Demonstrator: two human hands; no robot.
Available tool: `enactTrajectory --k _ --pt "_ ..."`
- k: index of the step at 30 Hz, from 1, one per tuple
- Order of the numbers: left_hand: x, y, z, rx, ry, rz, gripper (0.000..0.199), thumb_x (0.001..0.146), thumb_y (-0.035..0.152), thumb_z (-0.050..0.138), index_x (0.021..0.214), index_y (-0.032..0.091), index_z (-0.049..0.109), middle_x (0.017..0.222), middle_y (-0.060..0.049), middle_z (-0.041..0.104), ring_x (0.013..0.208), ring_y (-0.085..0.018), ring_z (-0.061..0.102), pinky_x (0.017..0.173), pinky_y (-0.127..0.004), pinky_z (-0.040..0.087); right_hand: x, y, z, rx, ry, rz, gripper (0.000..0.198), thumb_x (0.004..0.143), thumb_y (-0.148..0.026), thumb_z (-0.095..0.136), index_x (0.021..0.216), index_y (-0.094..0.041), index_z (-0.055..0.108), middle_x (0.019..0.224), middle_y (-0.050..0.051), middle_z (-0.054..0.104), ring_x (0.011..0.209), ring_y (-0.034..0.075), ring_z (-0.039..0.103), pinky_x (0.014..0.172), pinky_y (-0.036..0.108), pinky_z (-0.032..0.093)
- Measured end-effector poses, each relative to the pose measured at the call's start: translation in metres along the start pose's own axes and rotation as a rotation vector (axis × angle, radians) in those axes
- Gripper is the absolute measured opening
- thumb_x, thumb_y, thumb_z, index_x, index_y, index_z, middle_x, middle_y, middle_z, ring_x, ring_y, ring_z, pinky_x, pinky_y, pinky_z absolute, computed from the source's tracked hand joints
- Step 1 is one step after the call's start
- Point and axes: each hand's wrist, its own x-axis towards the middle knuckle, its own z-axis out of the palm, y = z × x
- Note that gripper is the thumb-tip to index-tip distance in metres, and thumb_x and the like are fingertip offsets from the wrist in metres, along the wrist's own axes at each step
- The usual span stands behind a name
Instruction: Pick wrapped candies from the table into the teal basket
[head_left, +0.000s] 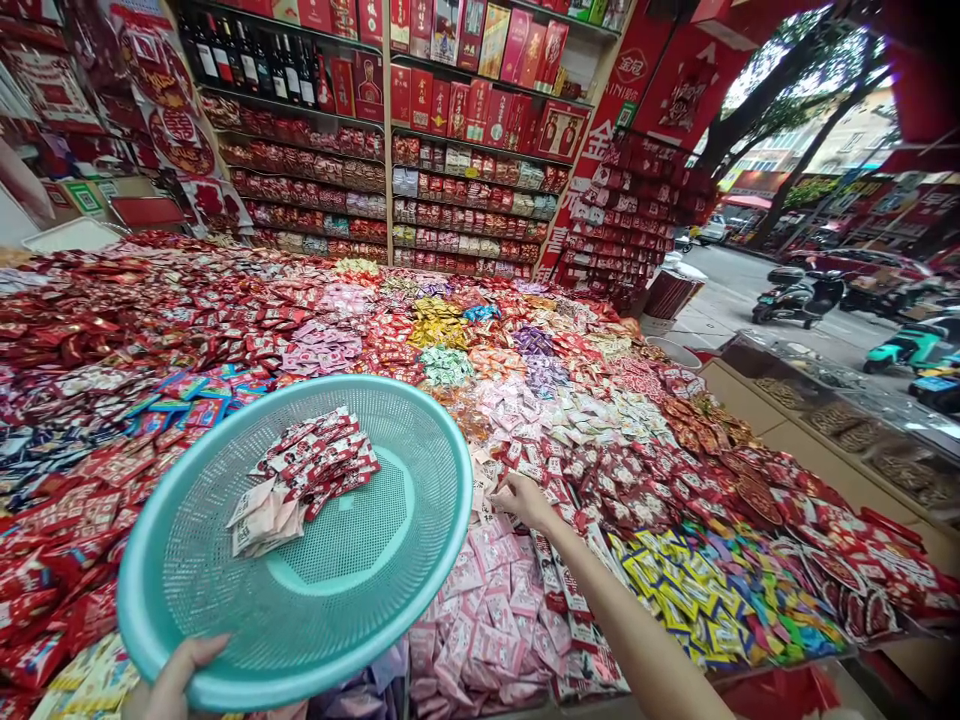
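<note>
A turquoise plastic sieve basket (442, 420) tilts over the heaps of wrapped sweets. My left hand (174, 682) is closed on its near-left rim, thumb on the inner side. Inside the basket lie a bundle of red-and-white packets (334, 455) and several pale cream packets (266, 518). Just right of the basket, my right hand (525, 500) reaches into the heap, its fingers pinched at a cream sweet packet (482, 492). Pink packets (487, 610) are heaped below that hand. Dark red-and-white packets (611, 485) lie to its right.
Yellow packets (675, 585) and multicoloured sweets (780, 600) fill the right front. Shelves of bottles (255, 65), red boxes (450, 105) and bagged sweets stand behind the display. Bins of nuts (840, 420) line the right side. Scooters (799, 297) are parked on the street beyond.
</note>
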Motion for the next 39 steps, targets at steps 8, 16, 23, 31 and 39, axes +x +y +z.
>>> enactTrajectory --k 8,16,23,31,39 --pt "-0.017 0.003 0.01 0.037 -0.008 0.005 0.065 0.049 0.009 0.07 0.111 0.026 0.066 0.103 -0.002 0.072 0.087 -0.027 0.067 0.056 -0.028 0.058 -0.004 -0.009 -0.019 0.527 0.106 0.184 0.036 0.067 -0.04 0.072 0.092 -0.016 0.062 0.078 0.003 0.064 0.073 0.018 0.061 0.068 0.03 0.047" --pt "-0.04 -0.001 0.02 0.056 -0.062 -0.045 0.057 0.057 0.012 0.068 0.112 0.028 0.064 0.108 0.002 0.068 0.097 -0.021 0.063 0.067 -0.022 0.056 -0.01 -0.044 -0.066 0.896 0.272 0.199 0.048 0.058 -0.046 0.082 0.091 -0.016 0.065 0.066 -0.003 0.059 0.054 0.008 0.048 0.058 0.024 0.043" --pt "-0.048 -0.01 0.031 0.106 -0.101 -0.128 0.061 0.057 0.021 0.072 0.117 0.024 0.06 0.09 0.0 0.072 0.08 -0.022 0.066 0.062 -0.028 0.054 -0.02 -0.135 -0.061 0.811 -0.002 0.052 0.034 0.066 -0.034 0.076 0.091 -0.014 0.066 0.075 0.002 0.068 0.064 0.01 0.058 0.06 0.023 0.044" --pt "-0.065 -0.019 0.042 0.118 -0.144 -0.124 0.06 0.056 0.027 0.073 0.114 0.02 0.062 0.091 -0.005 0.072 0.081 -0.026 0.068 0.062 -0.031 0.053 -0.011 -0.162 0.028 0.596 -0.444 0.198 0.008 0.071 -0.007 0.062 0.071 -0.015 0.061 0.055 -0.006 0.057 0.049 0.007 0.05 0.048 0.018 0.038" --pt "-0.067 -0.027 0.043 0.139 -0.138 -0.188 0.065 0.056 0.031 0.073 0.118 0.018 0.059 0.086 -0.005 0.071 0.081 -0.028 0.067 0.059 -0.033 0.051 -0.014 -0.164 0.061 0.228 -0.462 0.153 0.007 0.074 -0.01 0.064 0.076 -0.015 0.06 0.071 -0.002 0.06 0.071 0.013 0.06 0.064 0.024 0.046"
